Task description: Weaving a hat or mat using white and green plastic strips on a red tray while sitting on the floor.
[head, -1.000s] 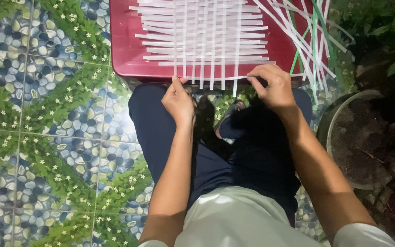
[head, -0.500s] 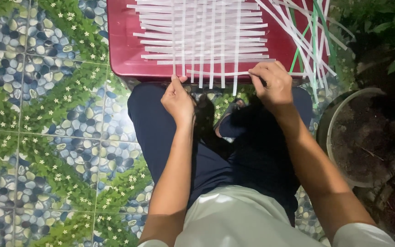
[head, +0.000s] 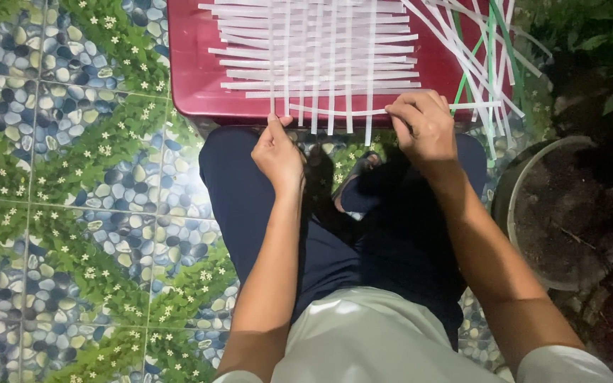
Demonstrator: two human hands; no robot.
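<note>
- My left hand (head: 278,152) is curled narrow at the near edge of the red plastic lid (head: 200,78), its fingertips pinching the bottom end of one upright white strip (head: 272,85).
- My right hand (head: 423,128) is closed over the right end of the lowest crosswise strip (head: 335,113), fingers folded down onto it at the lid's front edge.
- The woven mat of white strips (head: 321,57) lies flat on the red lid, straight ahead of my knees, with the upright strips overhanging the near edge between my two hands.
- A loose bundle of white and green strips (head: 487,64) fans out to the right of the weave, spilling over the lid's right side.
- My legs in dark trousers (head: 250,206) are folded on the patterned tile floor (head: 72,177).
- A round pot of soil (head: 555,213) stands just beside my right forearm.
</note>
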